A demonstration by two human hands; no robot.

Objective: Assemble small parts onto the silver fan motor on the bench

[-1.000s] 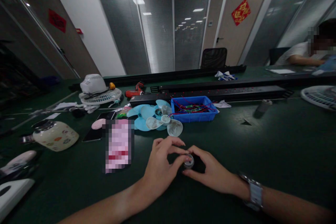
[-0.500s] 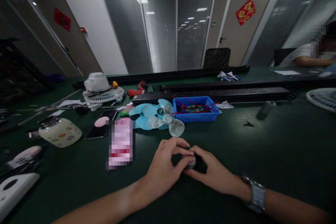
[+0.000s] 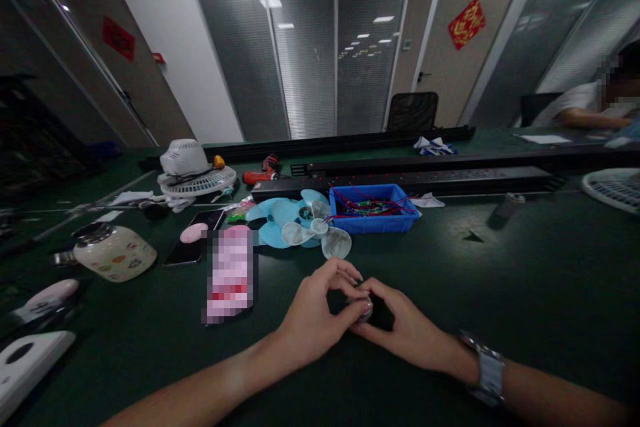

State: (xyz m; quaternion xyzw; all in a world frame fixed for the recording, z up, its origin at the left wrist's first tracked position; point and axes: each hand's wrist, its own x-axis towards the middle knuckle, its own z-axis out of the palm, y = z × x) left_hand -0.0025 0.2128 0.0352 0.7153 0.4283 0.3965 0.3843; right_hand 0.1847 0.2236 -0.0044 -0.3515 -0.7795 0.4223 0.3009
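Observation:
A small round grey part [image 3: 367, 310] sits between my fingertips just above the dark green table; most of it is hidden, so its kind cannot be told. My left hand [image 3: 317, 303] pinches it from the left with thumb and fingers. From the right, my right hand [image 3: 413, 327] closes thumb and forefinger around the same part. Beyond my hands lie fan blades: a translucent grey set [image 3: 320, 227] overlapping light blue ones [image 3: 277, 220]. Touching them on the right is a blue bin [image 3: 375, 221] of wires and green circuit boards.
A pink pouch [image 3: 233, 270], a phone [image 3: 183, 248] and a cream kettle [image 3: 117, 253] lie to the left. Behind are a white fan [image 3: 197, 180], a red drill [image 3: 263, 172] and long black rails [image 3: 425, 180]. A small cylinder [image 3: 511, 205] lies right. Another person [image 3: 575, 110] sits far right.
My fingers have shifted very slightly around the grey part, with both hands staying in the same place. At the far right the other person's arm has moved a little.

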